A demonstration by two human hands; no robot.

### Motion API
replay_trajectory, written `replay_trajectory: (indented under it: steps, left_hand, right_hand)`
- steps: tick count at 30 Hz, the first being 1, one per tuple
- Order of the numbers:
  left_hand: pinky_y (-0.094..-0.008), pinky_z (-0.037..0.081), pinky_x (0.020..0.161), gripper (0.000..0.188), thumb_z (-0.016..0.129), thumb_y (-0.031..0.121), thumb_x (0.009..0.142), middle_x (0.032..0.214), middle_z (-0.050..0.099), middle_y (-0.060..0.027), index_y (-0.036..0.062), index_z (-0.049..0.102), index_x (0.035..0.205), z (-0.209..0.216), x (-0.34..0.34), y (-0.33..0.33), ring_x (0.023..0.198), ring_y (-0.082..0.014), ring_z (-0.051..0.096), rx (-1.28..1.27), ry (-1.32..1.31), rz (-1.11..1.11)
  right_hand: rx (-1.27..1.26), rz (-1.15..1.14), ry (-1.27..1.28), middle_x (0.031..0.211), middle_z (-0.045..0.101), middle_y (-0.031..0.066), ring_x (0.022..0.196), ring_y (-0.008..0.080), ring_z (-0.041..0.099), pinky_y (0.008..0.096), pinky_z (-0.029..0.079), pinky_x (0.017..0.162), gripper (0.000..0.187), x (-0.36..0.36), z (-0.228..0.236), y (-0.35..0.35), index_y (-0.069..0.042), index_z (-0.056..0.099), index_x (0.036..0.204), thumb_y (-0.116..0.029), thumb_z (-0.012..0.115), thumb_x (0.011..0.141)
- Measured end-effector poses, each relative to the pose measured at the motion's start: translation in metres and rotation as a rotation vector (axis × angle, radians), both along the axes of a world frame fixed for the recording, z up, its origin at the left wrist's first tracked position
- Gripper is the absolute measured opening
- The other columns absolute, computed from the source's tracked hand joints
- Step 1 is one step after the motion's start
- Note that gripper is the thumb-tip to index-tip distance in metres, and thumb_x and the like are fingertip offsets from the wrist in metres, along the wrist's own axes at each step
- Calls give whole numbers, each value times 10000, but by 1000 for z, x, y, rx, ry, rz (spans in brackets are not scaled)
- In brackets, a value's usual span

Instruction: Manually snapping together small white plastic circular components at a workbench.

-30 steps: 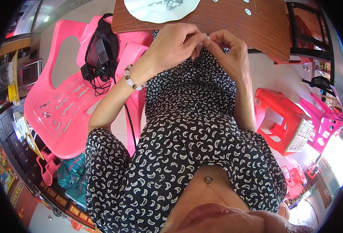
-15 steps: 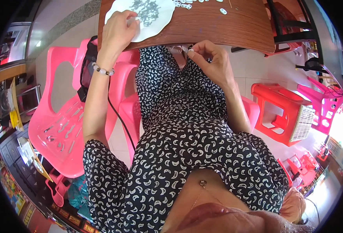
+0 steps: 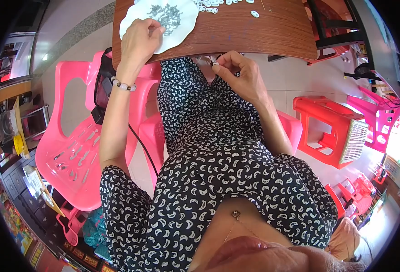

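Best to lift one screw-like grey piece (image 3: 170, 17) lightly: the left hand (image 3: 139, 41) curls nearly closed at the plate (image 3: 181, 39), catch unclear; the right hand (image 3: 241, 76) pinches a white piece (image 3: 216, 65).

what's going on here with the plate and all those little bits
A seated person's left hand is over the white plate, fingers at the grey bits; whether they grip one is unclear. The right hand pinches something small and white by the table's near edge. White pieces lie right of the plate.
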State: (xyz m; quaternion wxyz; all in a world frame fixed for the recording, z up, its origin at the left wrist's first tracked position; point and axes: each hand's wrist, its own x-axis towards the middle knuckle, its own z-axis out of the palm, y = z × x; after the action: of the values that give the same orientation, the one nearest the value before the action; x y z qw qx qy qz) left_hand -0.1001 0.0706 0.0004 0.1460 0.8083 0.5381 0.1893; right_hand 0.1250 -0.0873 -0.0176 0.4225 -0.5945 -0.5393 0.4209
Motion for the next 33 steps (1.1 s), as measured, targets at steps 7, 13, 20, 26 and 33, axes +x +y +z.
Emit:
replay_trajectory:
  steps: [7, 13, 20, 26, 33]
  left_hand:
    - [-431, 479, 730, 248, 653, 276, 837, 842, 643, -172, 34, 679, 888, -3, -3, 10, 786, -322, 631, -26, 55, 11]
    - [-410, 484, 736, 286, 665, 304, 839, 876, 651, -164, 30, 686, 918, 2, 12, 13, 801, -321, 627, 4, -75, -48]
    - [-396, 478, 775, 270, 680, 322, 818, 830, 631, -162, 84, 711, 941, -15, 18, 36, 791, -317, 603, 231, -19, -245]
    - [-339, 510, 718, 244, 630, 272, 858, 896, 675, -157, 69, 713, 965, -11, -20, 43, 779, -257, 663, -20, -256, -70]
    - [-417, 500, 780, 267, 678, 283, 808, 940, 665, -167, 72, 696, 971, 5, -46, 21, 895, -341, 636, 71, 139, -58]
  right_hand:
    - [18, 22, -24, 701, 641, 46, 644, 86, 583, 244, 479, 621, 207, -2, -4, 0, 3, 636, 905, -187, 697, 850]
    - [4, 29, -27, 720, 648, 51, 647, 86, 576, 240, 479, 620, 205, -1, -6, 0, 5, 637, 912, -180, 698, 847]
    - [-35, 61, 9, 766, 629, 1, 663, 48, 544, 220, 440, 608, 177, -6, -4, -6, 2, 629, 910, -161, 687, 871]
    - [-57, 50, -1, 762, 629, -6, 663, 45, 551, 219, 441, 607, 166, -1, -9, -5, -5, 629, 907, -160, 682, 876]
    - [-18, 41, 10, 715, 641, 38, 636, 84, 561, 248, 467, 604, 174, -6, -14, 4, 1, 643, 916, -154, 691, 850]
